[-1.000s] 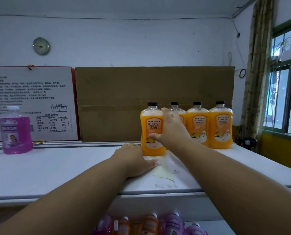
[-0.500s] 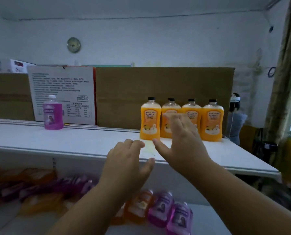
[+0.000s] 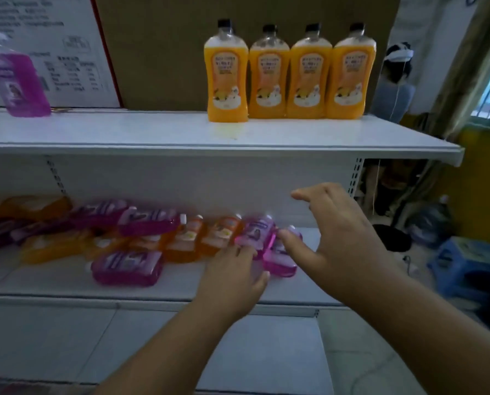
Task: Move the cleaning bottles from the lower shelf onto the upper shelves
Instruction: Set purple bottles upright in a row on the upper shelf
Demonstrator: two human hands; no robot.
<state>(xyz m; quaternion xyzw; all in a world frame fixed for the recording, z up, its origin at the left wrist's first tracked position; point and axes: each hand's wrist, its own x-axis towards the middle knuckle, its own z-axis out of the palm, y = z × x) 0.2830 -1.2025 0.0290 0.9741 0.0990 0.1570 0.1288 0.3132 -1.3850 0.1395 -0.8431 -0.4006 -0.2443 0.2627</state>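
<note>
Several orange bottles [image 3: 290,75] with black caps stand upright in a row on the upper shelf [image 3: 152,132], and one purple bottle [image 3: 17,81] stands at its left. On the lower shelf [image 3: 52,280] several purple and orange bottles [image 3: 141,238] lie on their sides. My left hand [image 3: 232,280] is open, its fingertips at the purple bottle [image 3: 256,233] near the right end of the pile. My right hand [image 3: 337,232] is open with fingers spread, its thumb over the rightmost purple bottle [image 3: 282,263]. Neither hand holds anything.
A cardboard sheet [image 3: 166,52] and a printed white box [image 3: 67,47] stand behind the upper shelf. A person [image 3: 395,89] sits beyond the shelf's right end. A blue stool [image 3: 466,263] and dark bags lie on the floor at right.
Both hands dropped from the upper shelf, where the right hand left an orange bottle, down to the purple bottles on the lower shelf. My view tilted downward.
</note>
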